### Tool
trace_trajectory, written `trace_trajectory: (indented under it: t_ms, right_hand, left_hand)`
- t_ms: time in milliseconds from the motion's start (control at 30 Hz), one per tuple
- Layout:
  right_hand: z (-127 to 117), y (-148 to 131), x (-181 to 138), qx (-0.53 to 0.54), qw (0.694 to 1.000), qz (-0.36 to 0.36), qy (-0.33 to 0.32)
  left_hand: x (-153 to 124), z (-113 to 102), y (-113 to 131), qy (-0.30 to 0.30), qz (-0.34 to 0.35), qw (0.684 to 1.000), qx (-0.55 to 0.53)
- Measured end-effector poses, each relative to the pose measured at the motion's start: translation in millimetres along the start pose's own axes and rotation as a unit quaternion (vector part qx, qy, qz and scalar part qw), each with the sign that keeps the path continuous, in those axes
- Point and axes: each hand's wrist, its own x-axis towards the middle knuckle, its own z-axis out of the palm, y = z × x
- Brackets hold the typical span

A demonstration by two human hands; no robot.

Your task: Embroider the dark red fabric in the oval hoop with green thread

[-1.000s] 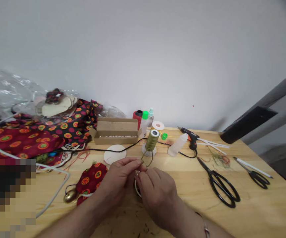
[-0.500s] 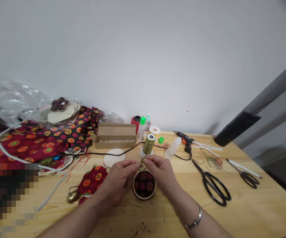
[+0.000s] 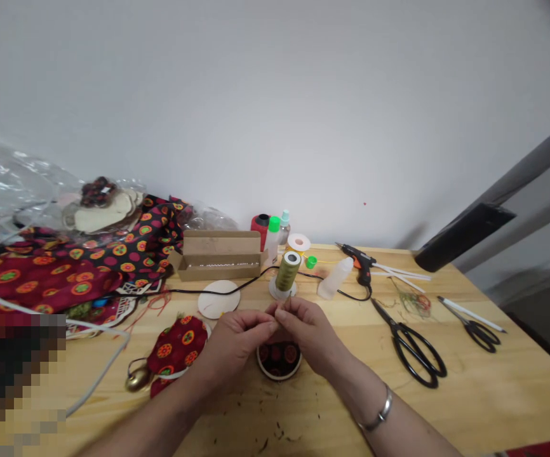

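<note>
My left hand (image 3: 241, 343) and my right hand (image 3: 307, 327) meet with fingertips pinched together. Whatever lies between them is too small to make out; a thin dark sliver pokes up by the right fingers. Just below, partly covered by both hands, lies a round black patterned fabric piece (image 3: 279, 360) with a pale rim. Right behind the fingers stands a spool of olive thread (image 3: 287, 273). Left of my left hand is a dark red patterned fabric piece (image 3: 178, 346) with a brass bell (image 3: 138, 379) beside it.
Large black-handled scissors (image 3: 413, 352), smaller scissors (image 3: 479, 333) and a white pencil (image 3: 482, 317) lie at the right. Behind are a glue gun (image 3: 358, 260), a translucent bottle (image 3: 336, 279), a cardboard box (image 3: 220, 270) and a white disc (image 3: 218, 301). Patterned cloth (image 3: 51, 270) fills the left.
Both hands have drawn closer together, their fingertips now overlapping, and they cover more of the round black piece. The camera view has shifted slightly.
</note>
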Motion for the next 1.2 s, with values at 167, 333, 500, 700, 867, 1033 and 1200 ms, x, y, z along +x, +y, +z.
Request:
trace_trajectory:
  t_ms: [167,333,500,700,867,1033,1200]
  right_hand:
    - [-0.4,-1.2,-1.6,-0.039,0.998,0.034,-0.026]
    - [-4.9,-2.8,-1.0,-0.074,0.997,0.022,-0.012]
    - [-6.3,-11.0,-1.8,-0.076,0.997,0.020,-0.012]
    - [-8.8,-11.8,-1.6,-0.043,0.999,0.009,0.011]
    - [-7.7,-8.7,0.6,-0.085,0.993,-0.031,0.070]
    - [-6.4,-10.4,0.7,-0.145,0.985,-0.042,0.079]
    - [-5.6,-14.2,-0.9,-0.131,0.988,-0.026,0.077]
  left_hand:
    - [-0.4,0.7,-1.6,-0.049,0.033,0.997,0.046]
    - [1.2,0.5,0.4,-0.020,0.003,1.000,0.014]
    - [1.3,0.5,2.8,0.006,-0.026,0.999,-0.029]
    - [-0.3,2.6,2.1,0.024,-0.052,0.997,-0.058]
    - [0.4,4.2,-0.9,0.049,-0.049,0.997,-0.042]
    - [-0.1,4.0,-0.1,0.045,-0.040,0.998,-0.037]
    - [-0.3,3.4,0.2,0.023,-0.040,0.998,-0.051]
